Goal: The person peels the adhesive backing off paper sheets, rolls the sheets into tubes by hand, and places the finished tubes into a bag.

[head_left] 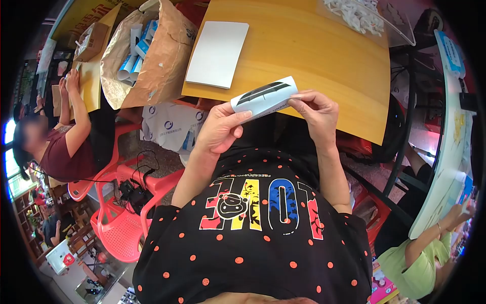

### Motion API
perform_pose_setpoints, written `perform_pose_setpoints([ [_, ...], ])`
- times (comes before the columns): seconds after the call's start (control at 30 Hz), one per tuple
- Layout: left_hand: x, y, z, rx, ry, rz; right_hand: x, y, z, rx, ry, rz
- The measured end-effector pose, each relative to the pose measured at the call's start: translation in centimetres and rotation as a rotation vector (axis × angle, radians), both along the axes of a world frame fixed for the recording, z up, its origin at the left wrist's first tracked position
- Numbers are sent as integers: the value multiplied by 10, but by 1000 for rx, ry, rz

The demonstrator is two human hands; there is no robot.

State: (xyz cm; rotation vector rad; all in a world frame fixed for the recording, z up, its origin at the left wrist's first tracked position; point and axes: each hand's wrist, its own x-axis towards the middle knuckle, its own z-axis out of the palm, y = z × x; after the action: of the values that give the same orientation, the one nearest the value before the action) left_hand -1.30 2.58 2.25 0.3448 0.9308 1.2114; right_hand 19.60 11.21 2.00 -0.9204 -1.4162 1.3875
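Observation:
Between my two hands is a curled white printed paper [264, 96] with a black folded-umbrella picture and partly hidden lettering. My left hand [218, 127] grips its left end, thumb on top. At the right end, my right hand [318, 110] pinches the edge between thumb and fingers. The paper is bent into a partial roll, just over the table's near edge. Just beyond it lies a neat stack of white sheets [217, 54] on the wooden table [304, 45].
Left of the table stands an open brown paper bag [169, 55] holding several blue-and-white paper rolls [135, 58]. A clear bin of white pieces [357, 15] sits at the far right. A red chair [119, 230] is at left. People work on both sides.

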Motion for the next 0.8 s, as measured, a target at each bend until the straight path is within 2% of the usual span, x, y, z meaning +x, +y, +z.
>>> perform_pose_setpoints([
  [0.03,1,1,-2,52,63,0,0,-1,-2,-118,46,-26],
  [0.13,2,-1,-11,158,175,16,0,1,-14,-200,140,-18],
  [0.27,3,-4,-10,127,186,10,-2,2,-19,-237,120,-8],
  [0.43,-2,-4,-11,211,-57,47,-8,4,-21,-272,129,5],
  [0.57,7,-1,-3,137,-138,151,-8,6,-23,-275,113,9],
  [0.63,9,-4,-12,151,220,103,-8,7,-22,-283,110,18],
  [0.8,10,1,-12,104,227,115,-8,11,-17,-393,136,56],
])
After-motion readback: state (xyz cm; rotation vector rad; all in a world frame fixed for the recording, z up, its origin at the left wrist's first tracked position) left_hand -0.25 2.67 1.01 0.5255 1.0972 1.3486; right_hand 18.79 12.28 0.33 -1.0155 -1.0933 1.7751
